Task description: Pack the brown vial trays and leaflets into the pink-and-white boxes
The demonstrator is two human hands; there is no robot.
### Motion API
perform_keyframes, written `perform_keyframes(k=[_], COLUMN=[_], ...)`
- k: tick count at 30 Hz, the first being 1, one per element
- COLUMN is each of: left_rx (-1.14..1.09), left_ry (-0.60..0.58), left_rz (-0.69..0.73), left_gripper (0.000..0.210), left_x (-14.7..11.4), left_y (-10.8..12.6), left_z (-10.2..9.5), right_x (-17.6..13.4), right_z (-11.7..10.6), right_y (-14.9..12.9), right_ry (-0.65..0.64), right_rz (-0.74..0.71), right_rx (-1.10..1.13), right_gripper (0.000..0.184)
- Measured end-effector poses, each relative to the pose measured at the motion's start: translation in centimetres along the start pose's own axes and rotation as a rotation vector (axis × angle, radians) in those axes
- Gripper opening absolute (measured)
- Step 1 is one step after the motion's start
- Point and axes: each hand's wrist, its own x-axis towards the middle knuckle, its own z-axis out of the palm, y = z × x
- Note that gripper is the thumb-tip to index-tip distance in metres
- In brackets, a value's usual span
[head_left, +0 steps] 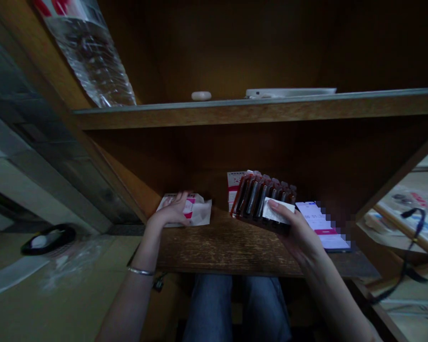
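Note:
My right hand (299, 232) grips a row of dark plastic ampoules (251, 194), holding it tilted above the wooden surface. Under the thumb, a small white paper or label (278, 211) lies against the ampoules. Partly hidden behind them is a white and pink printed box or card (233, 185). To the left, my left hand (173, 211) rests with fingers apart on a crumpled white and pink packet (201, 211). Just right of the ampoules lies a phone (323, 225) with a lit screen, its right side pixelated.
The wooden surface (214, 251) forms the bottom of a cubby. Above it, a shelf edge (214, 116) bears a plastic water bottle (96, 57), a small white oval case (201, 96) and a flat white object (290, 92). A dark strap (412, 247) hangs at the right.

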Motion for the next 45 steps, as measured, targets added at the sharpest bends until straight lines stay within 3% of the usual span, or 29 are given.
perform_keyframes(k=[5, 9, 13, 18, 24, 30, 36, 41, 45], left_rx=[0.026, 0.021, 0.03, 0.06, 0.096, -0.005, -0.046, -0.087, -0.127], left_ry=[0.057, 0.184, 0.315, 0.507, 0.579, 0.625, 0.69, 0.71, 0.713], left_rz=[0.03, 0.135, 0.229, 0.273, 0.367, 0.425, 0.464, 0.46, 0.412], left_gripper=[0.102, 0.107, 0.107, 0.099, 0.092, 0.098, 0.097, 0.098, 0.1], left_x=[-2.4, -4.7, -6.1, -6.7, -7.1, -7.5, -7.8, -7.9, -7.5], left_y=[5.1, 9.6, 12.0, 13.4, 14.7, 16.1, 17.0, 18.1, 18.3], left_z=[0.3, 0.3, -0.1, -0.7, -0.2, -0.2, -0.4, -0.4, -0.5], right_x=[0.0, -0.4, -1.4, -2.3, -2.4, -2.4, -2.5, -2.1, -2.6], right_z=[0.0, 0.7, 1.4, 1.1, 0.9, 1.3, 1.4, 0.6, 0.0], right_y=[0.7, 1.0, 1.1, 1.0, 0.1, 0.0, 0.6, 1.8, 2.4], right_ry=[0.1, 0.172, 0.168, 0.131, 0.136, 0.036, 0.058, 0.14, 0.081], right_rz=[-0.139, -0.319, -0.422, -0.426, -0.407, -0.219, -0.333, -0.584, -0.556], right_rx=[-0.196, -0.414, -0.547, -0.63, -0.656, -0.54, -0.551, -0.725, -0.624], right_gripper=[0.043, 0.049, 0.047, 0.049, 0.046, 0.046, 0.049, 0.041, 0.044])
